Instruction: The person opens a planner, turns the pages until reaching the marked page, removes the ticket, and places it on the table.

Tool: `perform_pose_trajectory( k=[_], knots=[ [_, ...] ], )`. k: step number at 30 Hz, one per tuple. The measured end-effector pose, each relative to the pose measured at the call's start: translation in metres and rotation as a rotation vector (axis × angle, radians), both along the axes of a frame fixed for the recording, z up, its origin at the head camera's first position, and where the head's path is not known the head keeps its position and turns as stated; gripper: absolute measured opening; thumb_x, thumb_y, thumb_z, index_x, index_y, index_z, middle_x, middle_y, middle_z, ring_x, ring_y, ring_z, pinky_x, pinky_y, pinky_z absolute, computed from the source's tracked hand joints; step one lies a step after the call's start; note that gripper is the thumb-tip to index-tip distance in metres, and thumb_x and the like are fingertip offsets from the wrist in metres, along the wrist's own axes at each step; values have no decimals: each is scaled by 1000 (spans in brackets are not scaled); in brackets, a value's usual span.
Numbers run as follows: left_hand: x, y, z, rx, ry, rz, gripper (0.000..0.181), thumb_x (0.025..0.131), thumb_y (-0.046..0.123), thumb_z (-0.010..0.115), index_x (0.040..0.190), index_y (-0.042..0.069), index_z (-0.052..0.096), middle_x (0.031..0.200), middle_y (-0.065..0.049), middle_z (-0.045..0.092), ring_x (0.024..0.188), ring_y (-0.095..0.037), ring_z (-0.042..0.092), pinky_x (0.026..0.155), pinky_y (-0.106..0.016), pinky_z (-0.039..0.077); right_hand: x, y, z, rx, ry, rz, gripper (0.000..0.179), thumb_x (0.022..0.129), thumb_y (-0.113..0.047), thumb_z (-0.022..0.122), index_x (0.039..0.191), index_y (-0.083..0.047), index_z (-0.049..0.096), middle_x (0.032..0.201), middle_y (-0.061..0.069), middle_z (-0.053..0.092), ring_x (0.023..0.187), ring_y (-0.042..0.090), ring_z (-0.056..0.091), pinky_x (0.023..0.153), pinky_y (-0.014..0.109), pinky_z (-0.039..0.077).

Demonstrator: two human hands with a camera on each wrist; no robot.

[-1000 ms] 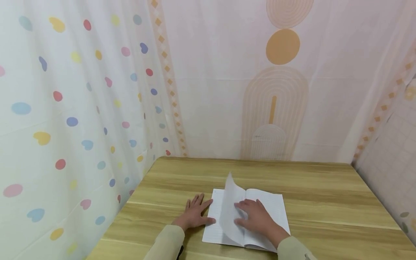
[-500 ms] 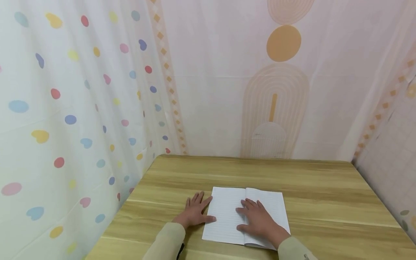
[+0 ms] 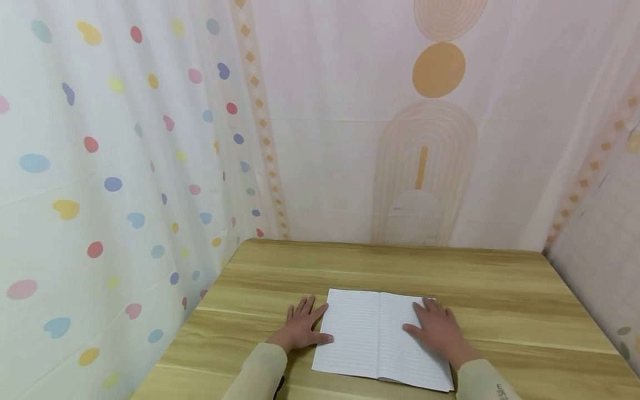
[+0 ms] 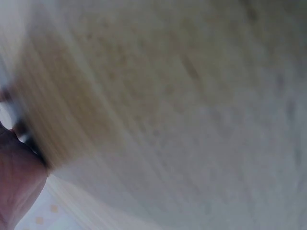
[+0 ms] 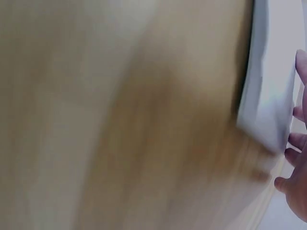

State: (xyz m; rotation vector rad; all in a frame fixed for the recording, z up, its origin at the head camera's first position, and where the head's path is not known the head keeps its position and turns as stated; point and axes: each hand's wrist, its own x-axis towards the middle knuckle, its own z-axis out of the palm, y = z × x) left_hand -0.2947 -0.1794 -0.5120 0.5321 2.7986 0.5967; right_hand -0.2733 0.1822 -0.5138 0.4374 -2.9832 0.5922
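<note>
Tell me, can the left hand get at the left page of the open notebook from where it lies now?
Probably yes. The left hand lies flat on the table beside the notebook, its thumb at the left page's edge, and nothing lies between them.

A wooden table [image 3: 500, 289] carries an open lined notebook [image 3: 370, 333] lying flat.

notebook [image 3: 372, 333]: white, ruled pages, lying open and flat
pose: spine runs away from the person
place: near edge of the wooden table, centre
</note>
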Motion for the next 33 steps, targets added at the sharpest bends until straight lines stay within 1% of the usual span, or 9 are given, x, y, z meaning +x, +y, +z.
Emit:
perform_pose_trajectory(
  k=[3, 5, 8, 14, 18, 23, 29, 33],
  knots=[
    [-1, 0, -1, 2, 1, -5, 89, 87, 60, 67, 156, 14, 34, 162, -25, 11, 149, -45, 4, 114, -66, -1, -2, 16, -1, 13, -32, -76, 81, 92, -57, 61, 141, 7, 48, 145, 38, 37, 134, 56, 31, 102, 74, 23],
    [0, 1, 0, 6, -3, -5, 89, 87, 60, 67, 156, 14, 34, 162, -25, 11, 149, -44, 4, 114, -66, -1, -3, 24, -3, 12, -42, -100, 87, 91, -59, 61, 143, 8, 45, 145, 38, 35, 133, 57, 30, 102, 75, 23],
    [0, 1, 1, 10, -6, -5, 89, 87, 59, 67, 156, 14, 34, 162, -25, 10, 149, -45, 4, 114, -65, -2, -4, 29, -4, 6, -52, -105, 91, 89, -62, 61, 144, 8, 43, 145, 38, 35, 132, 58, 30, 101, 75, 23],
    [2, 1, -1, 0, -2, -8, 88, 86, 59, 68, 155, 14, 35, 162, -25, 11, 148, -45, 5, 113, -66, -1, -3, 31, -2, -8, -96, -111, 96, 87, -64, 63, 145, 8, 41, 145, 38, 35, 132, 58, 30, 102, 75, 23],
    [3, 2, 0, 0, -8, -3, 88, 86, 59, 68, 155, 14, 35, 162, -25, 11, 148, -45, 4, 114, -66, -2, -3, 30, -2, -12, -109, -118, 96, 86, -64, 64, 145, 9, 40, 145, 38, 34, 132, 59, 29, 102, 75, 22],
    [2, 1, 1, 1, -1, -1, 88, 87, 58, 68, 156, 14, 34, 162, -25, 10, 149, -45, 4, 114, -66, -2, -4, 30, -1, -15, -92, -113, 93, 87, -63, 63, 145, 7, 42, 145, 38, 35, 132, 59, 30, 102, 75, 23],
    [1, 1, 1, 1, 3, 2, 89, 87, 58, 68, 156, 14, 34, 162, -25, 11, 148, -45, 4, 114, -66, -1, -5, 29, -1, -30, -76, -115, 88, 87, -62, 64, 143, 4, 48, 144, 39, 35, 132, 60, 29, 101, 75, 22],
    [2, 1, 3, 2, 5, 0, 88, 87, 57, 69, 156, 14, 35, 162, -25, 12, 148, -45, 5, 113, -67, -1, -5, 28, -1, -64, -65, -122, 81, 86, -58, 68, 140, 2, 53, 144, 39, 36, 132, 60, 29, 101, 76, 22]
  ],
)
